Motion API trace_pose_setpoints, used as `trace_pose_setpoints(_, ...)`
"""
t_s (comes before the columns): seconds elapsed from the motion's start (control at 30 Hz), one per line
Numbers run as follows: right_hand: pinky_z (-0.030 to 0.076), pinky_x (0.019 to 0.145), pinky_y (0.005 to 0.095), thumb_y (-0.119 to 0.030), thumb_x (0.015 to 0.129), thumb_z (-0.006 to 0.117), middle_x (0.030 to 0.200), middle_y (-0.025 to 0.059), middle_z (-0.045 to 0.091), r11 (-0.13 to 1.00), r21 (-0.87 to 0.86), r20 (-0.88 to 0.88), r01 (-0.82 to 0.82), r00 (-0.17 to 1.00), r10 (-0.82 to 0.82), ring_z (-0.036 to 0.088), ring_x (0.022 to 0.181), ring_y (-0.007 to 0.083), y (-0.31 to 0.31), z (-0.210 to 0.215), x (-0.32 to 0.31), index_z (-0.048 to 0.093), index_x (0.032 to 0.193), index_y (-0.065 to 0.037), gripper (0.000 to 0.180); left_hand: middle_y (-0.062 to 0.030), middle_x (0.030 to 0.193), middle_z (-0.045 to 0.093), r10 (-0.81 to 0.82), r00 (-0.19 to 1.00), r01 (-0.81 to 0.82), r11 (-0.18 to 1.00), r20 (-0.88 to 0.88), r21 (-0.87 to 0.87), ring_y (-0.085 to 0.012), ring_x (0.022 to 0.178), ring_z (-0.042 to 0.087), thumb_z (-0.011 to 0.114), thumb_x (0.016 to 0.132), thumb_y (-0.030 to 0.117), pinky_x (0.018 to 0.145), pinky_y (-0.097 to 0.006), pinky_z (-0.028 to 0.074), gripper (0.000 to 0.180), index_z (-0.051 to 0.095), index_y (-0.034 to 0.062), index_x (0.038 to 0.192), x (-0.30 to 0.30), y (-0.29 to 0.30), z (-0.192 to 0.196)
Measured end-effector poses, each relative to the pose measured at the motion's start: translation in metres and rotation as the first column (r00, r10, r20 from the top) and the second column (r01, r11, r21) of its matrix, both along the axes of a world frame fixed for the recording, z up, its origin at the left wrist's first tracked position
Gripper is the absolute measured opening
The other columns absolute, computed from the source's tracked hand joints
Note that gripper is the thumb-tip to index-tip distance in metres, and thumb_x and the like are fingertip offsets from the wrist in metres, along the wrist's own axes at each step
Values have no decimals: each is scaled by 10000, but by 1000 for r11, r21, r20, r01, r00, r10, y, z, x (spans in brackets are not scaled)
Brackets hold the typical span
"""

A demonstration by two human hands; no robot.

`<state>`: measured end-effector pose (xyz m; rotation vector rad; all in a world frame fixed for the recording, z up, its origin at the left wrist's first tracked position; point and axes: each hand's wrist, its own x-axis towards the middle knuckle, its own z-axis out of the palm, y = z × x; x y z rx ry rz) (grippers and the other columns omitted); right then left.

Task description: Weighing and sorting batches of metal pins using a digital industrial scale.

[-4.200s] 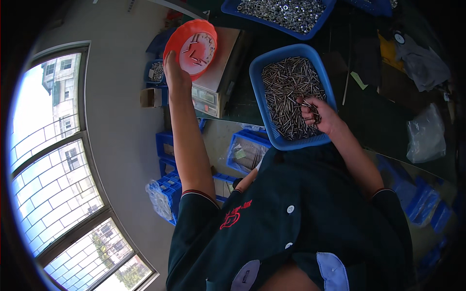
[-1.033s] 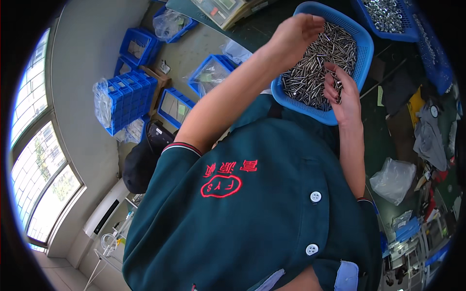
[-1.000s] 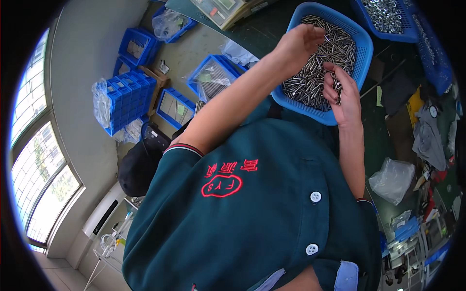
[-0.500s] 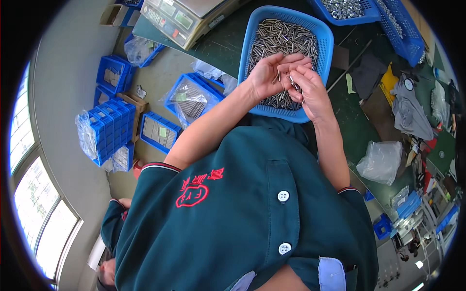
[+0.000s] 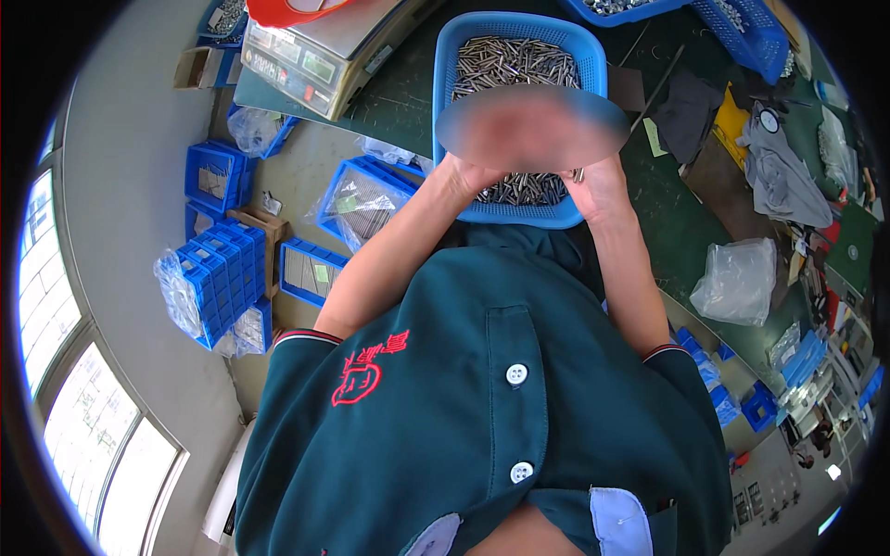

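Over a blue plastic basket (image 5: pixel 445 69) full of short metal pins (image 5: pixel 514 63), both my hands are raised close together. A blurred patch covers most of my left hand (image 5: pixel 475 167) and its fingers. My right hand (image 5: pixel 595 181) is blurred over in the same way, with only its heel and wrist clear. A metal pin (image 5: pixel 578 174) shows at the inner edge of my right palm. What else the hands hold is hidden. More pins lie in the basket below and beyond my hands.
A weighing scale (image 5: pixel 320 69) with a red tray (image 5: pixel 287 9) on top stands left of the basket. Blue baskets of small metal parts (image 5: pixel 616 5) sit at the far right. Grey cloth (image 5: pixel 783 176) and a plastic bag (image 5: pixel 737 283) lie rightward. Blue crates (image 5: pixel 218 283) stand on the floor at left.
The view has shifted, bringing the red tray on the scale into sight. My fingers, seen earlier handling metal pins, are now blurred over. The other person at lower left is out of view.
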<state>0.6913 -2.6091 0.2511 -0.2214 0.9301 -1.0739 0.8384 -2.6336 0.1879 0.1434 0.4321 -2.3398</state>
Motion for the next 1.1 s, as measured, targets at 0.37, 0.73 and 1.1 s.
trace_pose_setpoints(0.37,250,418,164,-173,908,492,602,-26,440,988,-66,-104,-136,986,129,339,483,26,4,-3,13,594,955,2,208,-223,1353,331,-12,999,15,996,35,-87,-291,1246,352,211,960,279,1034,-383,305,493,341,-74,1279,1,0,5)
trace_pose_setpoints(0.73,241,414,171,-190,919,473,572,-42,401,981,-115,-131,-156,981,141,318,474,20,1,-3,9,594,953,-5,224,-221,1357,326,16,999,-14,998,32,-60,-305,1243,356,208,961,281,1031,-415,307,491,325,-63,1292,5,-2,11)
trace_pose_setpoints(1.1,370,485,238,-147,909,377,654,35,478,909,417,454,25,860,-232,433,549,136,-10,-36,-10,546,917,-8,220,-221,1379,275,129,991,-131,991,44,30,-326,1289,269,238,954,258,1066,-422,250,482,288,-75,1299,20,-15,31)
